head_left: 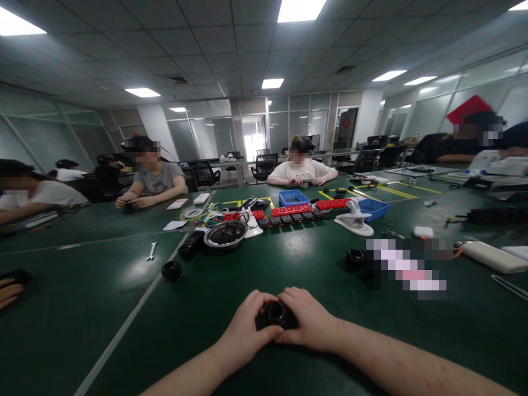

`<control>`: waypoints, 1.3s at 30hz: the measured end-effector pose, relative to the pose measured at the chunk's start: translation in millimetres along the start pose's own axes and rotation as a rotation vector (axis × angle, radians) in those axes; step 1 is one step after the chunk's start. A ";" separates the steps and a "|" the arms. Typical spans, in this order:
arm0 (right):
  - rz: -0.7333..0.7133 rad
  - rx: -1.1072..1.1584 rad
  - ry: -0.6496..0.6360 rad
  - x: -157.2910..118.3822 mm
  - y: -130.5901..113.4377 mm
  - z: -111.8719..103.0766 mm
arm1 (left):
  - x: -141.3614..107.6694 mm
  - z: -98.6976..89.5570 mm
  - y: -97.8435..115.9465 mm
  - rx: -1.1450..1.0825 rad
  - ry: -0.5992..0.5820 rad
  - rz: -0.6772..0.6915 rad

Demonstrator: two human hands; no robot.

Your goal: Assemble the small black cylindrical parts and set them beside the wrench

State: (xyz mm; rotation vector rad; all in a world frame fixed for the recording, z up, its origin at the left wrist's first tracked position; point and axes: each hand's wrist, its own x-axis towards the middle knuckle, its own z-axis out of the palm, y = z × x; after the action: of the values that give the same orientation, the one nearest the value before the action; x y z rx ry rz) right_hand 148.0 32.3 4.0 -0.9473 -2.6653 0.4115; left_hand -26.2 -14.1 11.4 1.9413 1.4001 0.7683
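Note:
A black round part with a hole in its top (276, 312) rests low at the table's near side, between my two hands. My left hand (251, 324) curls round its left side, thumb in front. My right hand (307, 319) wraps the right side, its thumb meeting the left one at the front. Fingers cover much of the part's sides, and its exact kind cannot be made out. Farther left stands a similar black ring-like piece (171, 270), and another dark round piece (355, 259) lies to the right.
On the green table (198, 341) lie a wrench (152, 251), a round metal-rimmed dish (225, 235), a white clamp stand (353, 220), red strips (291, 210), blue bins (293, 198) and a cream power bank (493, 256). Several people sit around; one person's hand (10, 291) shows at left.

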 end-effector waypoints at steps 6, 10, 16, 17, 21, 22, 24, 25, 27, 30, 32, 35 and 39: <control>-0.093 0.063 -0.042 0.3 9.3 -1.6 | 1.2 -0.8 -2.2 -0.041 -0.016 0.016; -0.109 0.066 -0.037 0.8 10.4 -0.2 | 0.6 -1.3 -0.5 -0.038 -0.025 0.002; -0.100 0.035 -0.044 0.4 8.5 -0.8 | -1.4 1.2 -2.0 -0.035 0.018 0.057; -0.098 0.032 -0.043 0.1 8.2 -1.0 | -1.5 1.5 -2.3 -0.032 0.023 0.063; -0.091 0.030 -0.045 -0.1 7.0 -1.7 | -1.6 1.0 -1.4 -0.016 0.012 0.062; -0.092 0.031 -0.043 0.0 7.0 -1.7 | -1.6 0.7 -0.8 -0.011 0.010 0.060; -0.095 0.030 -0.040 0.3 7.3 -1.5 | -1.5 0.0 0.2 -0.005 0.005 0.054; -0.095 0.030 -0.040 0.5 7.6 -1.4 | -1.3 -0.2 0.6 -0.006 0.002 0.049; -0.092 0.032 -0.044 0.8 8.2 -1.3 | -0.8 -0.7 1.3 -0.013 -0.006 0.039; -0.085 0.042 -0.054 1.0 8.5 -1.8 | 0.2 -1.4 1.6 -0.012 -0.021 0.022; -0.083 0.049 -0.063 1.1 8.4 -2.4 | 0.9 -1.6 1.1 -0.007 -0.028 0.012; -0.085 0.052 -0.062 1.4 8.2 -2.9 | 1.3 -1.1 -0.9 -0.016 -0.028 0.019; -0.088 0.046 -0.059 1.4 8.3 -2.5 | 1.1 0.1 -2.8 -0.020 -0.015 0.031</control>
State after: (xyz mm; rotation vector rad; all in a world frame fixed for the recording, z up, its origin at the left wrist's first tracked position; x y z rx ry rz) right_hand 152.5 39.7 3.6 -0.8134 -2.7256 0.4862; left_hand -27.6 -12.4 9.3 1.9539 1.3513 0.7770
